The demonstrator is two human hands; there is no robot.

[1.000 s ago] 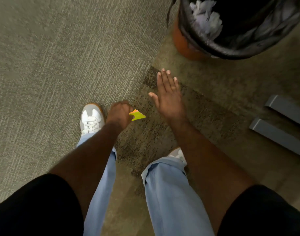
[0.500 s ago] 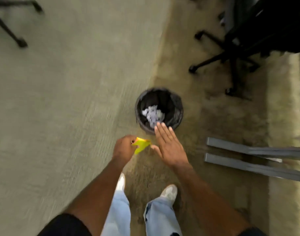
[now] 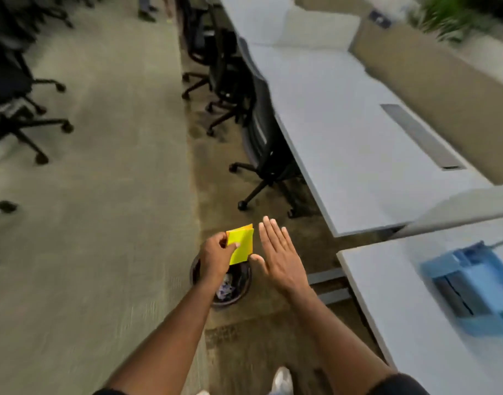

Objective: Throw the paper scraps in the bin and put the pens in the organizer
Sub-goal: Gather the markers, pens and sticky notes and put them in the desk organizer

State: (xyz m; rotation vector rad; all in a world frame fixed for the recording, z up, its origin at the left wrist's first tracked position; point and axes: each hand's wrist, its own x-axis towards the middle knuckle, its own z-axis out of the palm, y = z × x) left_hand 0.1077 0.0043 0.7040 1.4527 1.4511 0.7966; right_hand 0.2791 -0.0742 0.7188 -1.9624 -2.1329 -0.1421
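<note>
Raised, yellow paper scrap (image 3: 240, 244) now stands near-upright.

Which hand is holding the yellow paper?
The left hand pinches the yellow paper above the bin; the right hand is open and empty.

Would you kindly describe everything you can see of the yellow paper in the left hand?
The yellow paper is a bright, small, roughly rectangular piece, seemingly folded or layered, with an orange edge showing along its top. It looks like thin note paper. The left hand pinches its left side between thumb and fingers, holding it upright in the air, in the picture just above the black bin on the floor. The open right hand is beside it; whether the thumb touches the lower corner is unclear.
</note>
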